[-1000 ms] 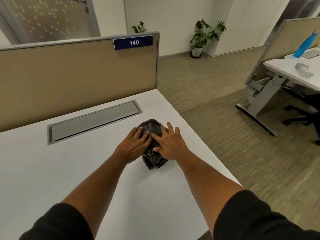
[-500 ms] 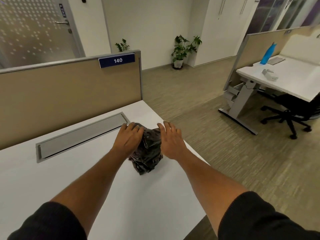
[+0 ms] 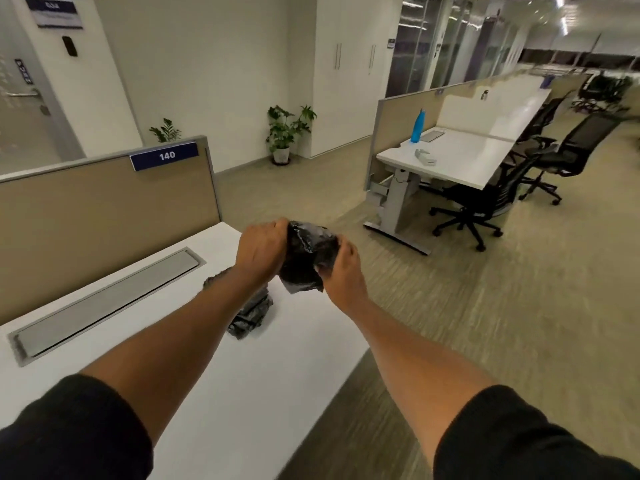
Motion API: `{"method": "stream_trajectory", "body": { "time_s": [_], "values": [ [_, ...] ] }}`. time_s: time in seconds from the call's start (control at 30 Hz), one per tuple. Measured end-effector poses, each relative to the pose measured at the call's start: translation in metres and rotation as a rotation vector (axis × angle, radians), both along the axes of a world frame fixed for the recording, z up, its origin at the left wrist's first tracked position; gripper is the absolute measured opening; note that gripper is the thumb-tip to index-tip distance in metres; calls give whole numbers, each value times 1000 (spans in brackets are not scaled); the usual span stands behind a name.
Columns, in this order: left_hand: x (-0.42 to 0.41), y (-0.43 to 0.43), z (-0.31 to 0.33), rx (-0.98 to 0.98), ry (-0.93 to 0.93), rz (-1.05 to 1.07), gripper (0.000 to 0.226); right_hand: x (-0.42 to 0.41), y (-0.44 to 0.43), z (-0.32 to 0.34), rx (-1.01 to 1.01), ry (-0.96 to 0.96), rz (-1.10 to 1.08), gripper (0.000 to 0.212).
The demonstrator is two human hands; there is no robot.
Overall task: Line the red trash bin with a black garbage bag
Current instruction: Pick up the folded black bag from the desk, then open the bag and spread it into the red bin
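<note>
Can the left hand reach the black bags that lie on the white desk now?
Probably yes. The pile of bags lies on the desk just beneath the left forearm, nothing covering it. But the left hand grips the lifted bag with the right hand.

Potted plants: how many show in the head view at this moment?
2. One potted plant stands on the floor by the white wall; a second plant pokes up behind the desk partition, its pot hidden. Others may be out of view.
</note>
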State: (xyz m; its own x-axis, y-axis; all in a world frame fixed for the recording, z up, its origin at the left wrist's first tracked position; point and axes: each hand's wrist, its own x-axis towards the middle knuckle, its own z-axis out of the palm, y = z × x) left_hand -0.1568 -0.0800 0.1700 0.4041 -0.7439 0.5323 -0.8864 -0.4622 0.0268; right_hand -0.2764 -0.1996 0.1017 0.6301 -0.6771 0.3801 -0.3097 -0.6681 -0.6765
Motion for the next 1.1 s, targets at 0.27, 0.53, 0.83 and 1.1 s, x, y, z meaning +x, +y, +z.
{"method": "stream_trajectory", "body": {
  "time_s": [0.27,0.53,0.83,1.1],
  "values": [
    [-120,-37,-10,-106,473,-190,34,-156,-1,-3,283,-136,-302,7],
    [-260,-80,-76,146,913,-203,44,-299,39,-40,515,-277,-376,17],
    [-369,-122,-159,313,1204,-191,45,-411,51,-136,421,48,-476,6],
    [-428,-170,-236,615,1344,-204,71,-531,-20,-208,729,-167,-989,11]
  ]
}}
